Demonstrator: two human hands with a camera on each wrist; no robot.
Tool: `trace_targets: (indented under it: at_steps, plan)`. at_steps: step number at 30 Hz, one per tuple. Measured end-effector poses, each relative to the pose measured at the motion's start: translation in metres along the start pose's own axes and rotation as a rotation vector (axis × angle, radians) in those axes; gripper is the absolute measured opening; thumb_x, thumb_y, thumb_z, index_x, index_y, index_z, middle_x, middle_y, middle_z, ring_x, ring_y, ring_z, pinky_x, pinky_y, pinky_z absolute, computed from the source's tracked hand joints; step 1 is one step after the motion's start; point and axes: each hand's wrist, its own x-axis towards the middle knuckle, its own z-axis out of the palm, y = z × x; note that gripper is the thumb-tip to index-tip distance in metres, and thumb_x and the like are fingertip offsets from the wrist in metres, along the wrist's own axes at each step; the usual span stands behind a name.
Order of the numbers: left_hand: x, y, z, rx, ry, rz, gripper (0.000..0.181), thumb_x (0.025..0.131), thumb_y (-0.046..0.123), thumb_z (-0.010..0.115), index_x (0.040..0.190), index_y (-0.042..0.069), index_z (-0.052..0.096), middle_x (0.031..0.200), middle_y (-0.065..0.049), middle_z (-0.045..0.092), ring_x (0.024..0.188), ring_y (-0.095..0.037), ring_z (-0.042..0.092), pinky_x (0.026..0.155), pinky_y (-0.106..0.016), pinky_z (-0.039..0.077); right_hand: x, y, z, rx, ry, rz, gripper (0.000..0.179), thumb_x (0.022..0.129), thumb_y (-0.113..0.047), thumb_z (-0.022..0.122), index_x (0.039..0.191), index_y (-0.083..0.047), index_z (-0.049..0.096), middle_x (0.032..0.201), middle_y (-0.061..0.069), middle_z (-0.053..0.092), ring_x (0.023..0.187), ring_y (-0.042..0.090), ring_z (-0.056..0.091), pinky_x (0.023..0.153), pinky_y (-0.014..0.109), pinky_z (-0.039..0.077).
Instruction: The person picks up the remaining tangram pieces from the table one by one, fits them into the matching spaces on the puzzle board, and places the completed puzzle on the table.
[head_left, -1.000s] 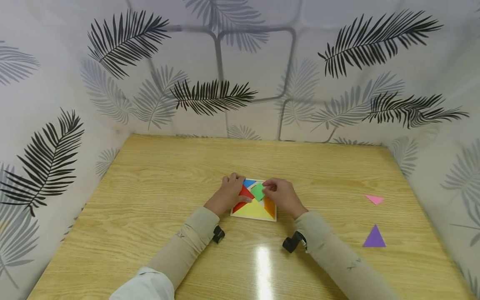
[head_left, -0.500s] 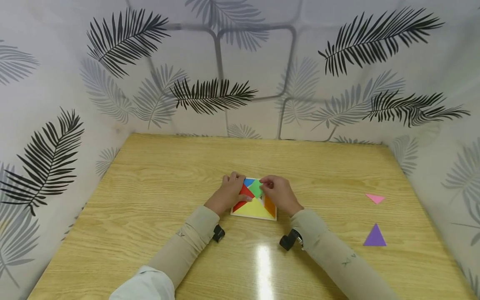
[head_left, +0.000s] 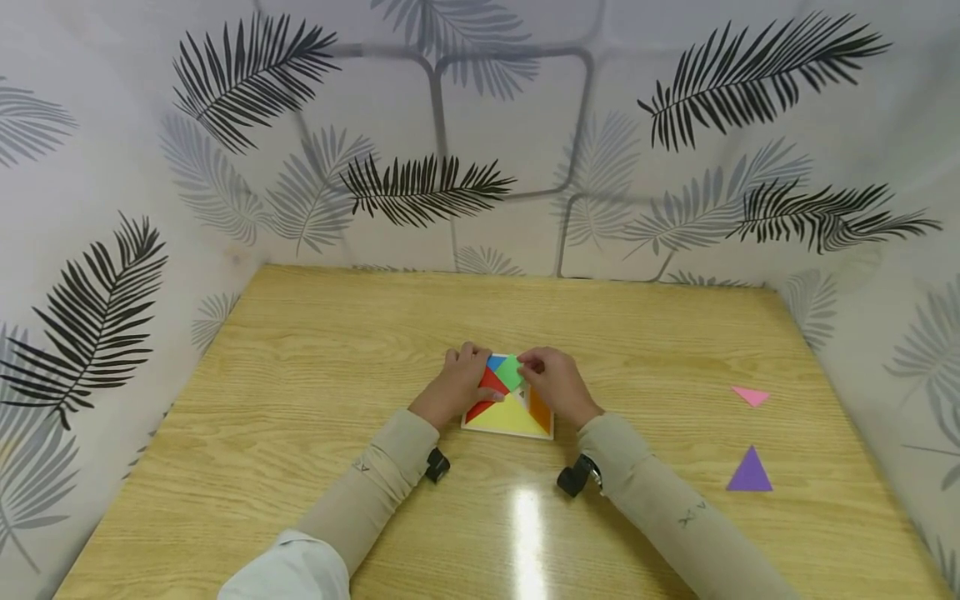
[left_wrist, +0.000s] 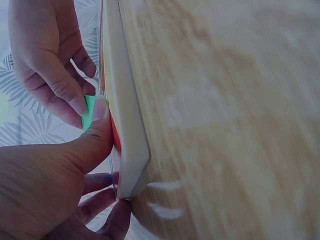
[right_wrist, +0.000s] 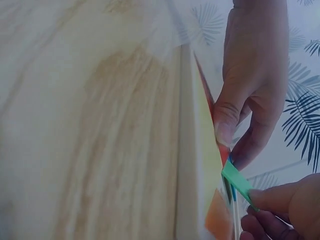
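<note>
My right hand [head_left: 561,385] pinches a green tangram piece [head_left: 512,373] between thumb and fingertips over the upper right of a pale tangram tray [head_left: 507,434]. In the right wrist view the green piece [right_wrist: 239,182] is tilted, its near end lifted off the tray. My left hand [head_left: 453,387] grips the tray's left side, thumb pressed on the red piece [head_left: 491,382], fingers round the outer edge. A blue piece [head_left: 496,363], a yellow triangle [head_left: 510,418] and an orange piece [head_left: 538,414] lie in the tray. Bare tray floor shows beside the green piece.
Toward the right of the wooden table [head_left: 322,333] lie a pink triangle [head_left: 752,397] and, nearer, a purple triangle [head_left: 750,472]. A leaf-patterned cloth [head_left: 510,233] rises behind the table and along its sides.
My right hand has shifted slightly left and up with the green piece, which now lies closer to the blue one. More bare tray shows beside the orange piece. My left hand stays put.
</note>
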Motion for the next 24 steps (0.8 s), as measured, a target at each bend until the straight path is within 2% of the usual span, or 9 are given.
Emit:
trace_targets:
  at_steps: [5, 11, 18, 24]
  plan:
    - [0.001, 0.000, 0.000, 0.000, -0.009, -0.003, 0.073, 0.086, 0.045, 0.060, 0.142, 0.006, 0.034, 0.137, -0.015, 0.032, 0.116, -0.034, 0.031, 0.094, -0.038, 0.038, 0.000, 0.008, 0.002, -0.042, -0.017, -0.026, 0.023, 0.086, -0.010, 0.068, 0.106, 0.001, 0.067, 0.097, 0.010, 0.062, 0.086, 0.022, 0.056, 0.079, 0.034, 0.048]
    - [0.001, 0.000, -0.001, -0.021, -0.015, -0.013, 0.074, 0.086, 0.045, 0.060, 0.142, 0.006, 0.033, 0.138, -0.014, 0.031, 0.117, -0.033, 0.030, 0.094, -0.037, 0.038, 0.001, 0.017, 0.007, -0.069, 0.000, -0.115, 0.027, 0.084, -0.009, 0.070, 0.106, 0.004, 0.067, 0.098, 0.014, 0.063, 0.088, 0.024, 0.057, 0.080, 0.037, 0.048]
    - [0.001, 0.000, 0.000, -0.010, -0.014, -0.011, 0.074, 0.085, 0.045, 0.060, 0.142, 0.006, 0.034, 0.137, -0.014, 0.032, 0.114, -0.033, 0.031, 0.092, -0.037, 0.039, -0.002, 0.015, 0.009, -0.140, -0.014, -0.085, 0.030, 0.085, -0.018, 0.070, 0.107, 0.002, 0.068, 0.097, 0.011, 0.059, 0.088, 0.024, 0.052, 0.080, 0.037, 0.046]
    - [0.002, -0.001, 0.000, -0.008, -0.017, -0.015, 0.075, 0.085, 0.046, 0.060, 0.142, 0.007, 0.034, 0.137, -0.013, 0.032, 0.113, -0.032, 0.031, 0.091, -0.036, 0.039, -0.003, 0.011, 0.009, -0.209, -0.022, -0.096, 0.032, 0.085, -0.020, 0.069, 0.109, 0.001, 0.067, 0.097, 0.010, 0.057, 0.088, 0.025, 0.051, 0.081, 0.040, 0.044]
